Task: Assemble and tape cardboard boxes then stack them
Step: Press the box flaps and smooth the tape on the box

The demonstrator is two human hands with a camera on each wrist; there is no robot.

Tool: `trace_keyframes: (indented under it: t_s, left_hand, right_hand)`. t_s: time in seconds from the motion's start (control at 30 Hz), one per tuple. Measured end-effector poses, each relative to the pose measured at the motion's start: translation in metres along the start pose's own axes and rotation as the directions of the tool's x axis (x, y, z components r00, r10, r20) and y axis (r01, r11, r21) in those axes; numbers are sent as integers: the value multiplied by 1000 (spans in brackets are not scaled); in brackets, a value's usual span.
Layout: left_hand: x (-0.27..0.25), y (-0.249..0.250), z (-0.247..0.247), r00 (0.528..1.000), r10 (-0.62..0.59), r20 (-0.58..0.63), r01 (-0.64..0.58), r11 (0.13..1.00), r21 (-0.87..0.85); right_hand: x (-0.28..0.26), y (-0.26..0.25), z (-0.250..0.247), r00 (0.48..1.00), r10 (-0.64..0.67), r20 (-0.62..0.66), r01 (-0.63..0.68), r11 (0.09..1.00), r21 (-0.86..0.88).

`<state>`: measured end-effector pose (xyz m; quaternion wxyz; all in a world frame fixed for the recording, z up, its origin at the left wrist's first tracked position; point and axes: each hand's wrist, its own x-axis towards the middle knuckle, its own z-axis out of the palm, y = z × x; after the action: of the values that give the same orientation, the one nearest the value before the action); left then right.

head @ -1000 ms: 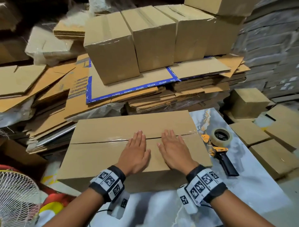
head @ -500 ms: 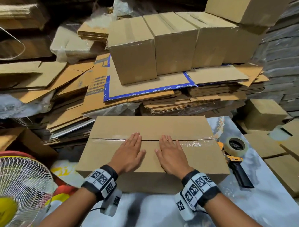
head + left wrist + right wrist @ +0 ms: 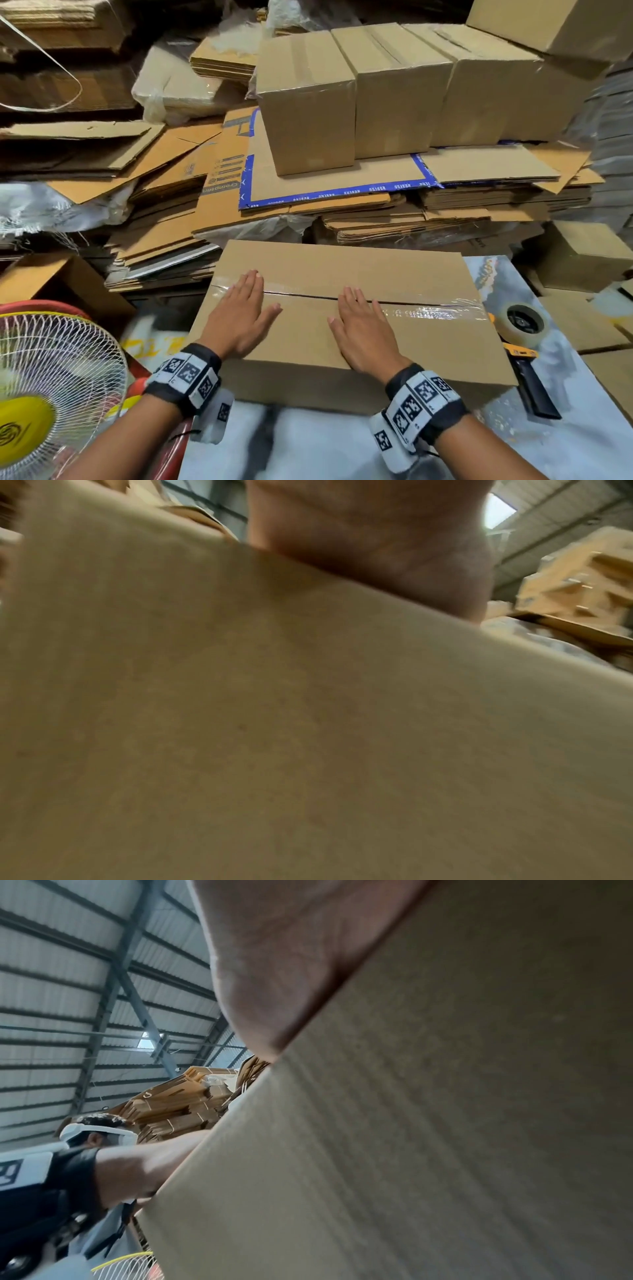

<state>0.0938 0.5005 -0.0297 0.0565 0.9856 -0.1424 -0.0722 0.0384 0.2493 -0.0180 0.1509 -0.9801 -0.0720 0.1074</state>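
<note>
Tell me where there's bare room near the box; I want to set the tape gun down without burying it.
Bare tabletop lies in front of the box, between the left hand and right hand wrists. Right of the box is crowded by the tape dispenser; the fan crowds the left, flattened cardboard the far side.

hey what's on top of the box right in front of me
Both hands lie flat on the box: left hand, right hand. Clear tape runs along the centre seam between the flaps. The seam under the hands is covered; the inside cannot be seen.
</note>
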Motion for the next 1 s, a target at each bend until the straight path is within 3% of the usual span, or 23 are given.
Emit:
trace_keyframes:
  t_s: [0.13, 0.23, 0.33, 0.43, 0.6, 0.7, 0.77, 0.87, 0.93, 1.0]
  left_hand:
    - [3, 1, 0, 994, -109, 2, 109, 994, 17]
    - [2, 1, -4, 998, -44, 40, 42, 998, 38]
    - [0, -8, -5, 998, 26, 50, -27, 999, 27]
    - [1, -11, -4, 999, 13, 40, -14, 1000, 15]
    - [-2, -10, -5, 1000, -9, 5, 9, 1000, 2]
    - [-3, 13, -3, 987, -160, -18, 160, 987, 19]
    - [-1, 48, -3, 979, -202, -37, 202, 979, -16]
    - [9, 113, 7, 997, -48, -55, 45, 998, -42]
    - [16, 151, 14, 998, 55, -21, -56, 998, -30]
    - [22, 172, 19, 995, 100, 21, -100, 995, -11]
  right_hand:
    - [1, -2, 3, 1000, 24, -20, -24, 1000, -20]
    - [7, -18, 3, 999, 39, -27, -40, 998, -38]
    - [22, -47, 5, 996, -84, -4, 83, 996, -40]
    - [30, -58, 9, 992, -115, 55, 118, 992, -36]
    - [10, -9, 2, 999, -38, 24, 38, 999, -20]
    - [-7, 26, -8, 995, 95, -38, -97, 994, -43]
    - [-11, 49, -18, 964, 234, -126, -240, 970, -38]
    - [-11, 82, -31, 854, 463, -239, -482, 876, -24]
    - [-15, 104, -36, 760, 614, -211, -625, 781, 19]
    - [-22, 126, -41, 705, 694, -145, -682, 720, 126]
